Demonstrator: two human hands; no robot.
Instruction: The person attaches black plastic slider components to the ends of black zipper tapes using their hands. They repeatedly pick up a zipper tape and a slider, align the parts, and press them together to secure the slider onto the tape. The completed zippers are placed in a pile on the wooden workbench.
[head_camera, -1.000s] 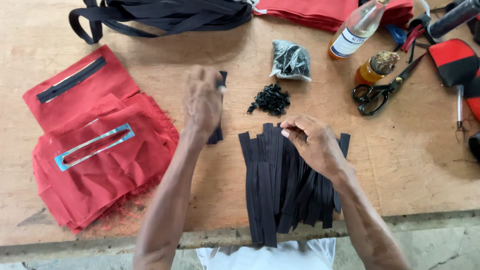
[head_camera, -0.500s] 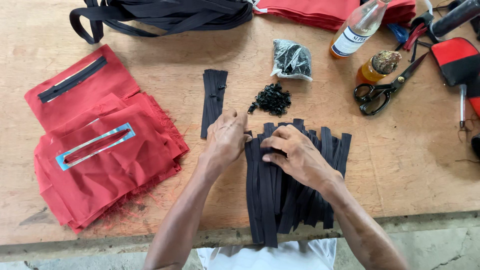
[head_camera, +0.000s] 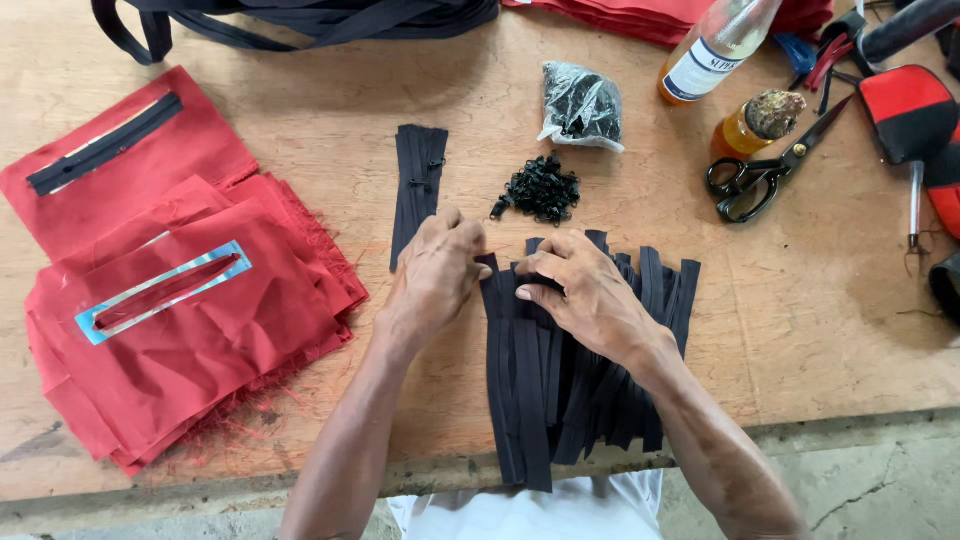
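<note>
We see the stack of black zipper strips at lower centre of the frame, its long axis running top to bottom on the table. Both hands meet at its upper end: the left hand pinches the upper-left strip with closed fingers, while the right hand curls loosely over the neighbouring strips. We judge both equally near.

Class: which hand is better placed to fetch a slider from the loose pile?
Probably right. The right hand lies just below the slider pile; the left hand sits farther over, beside the finished zippers.
</note>
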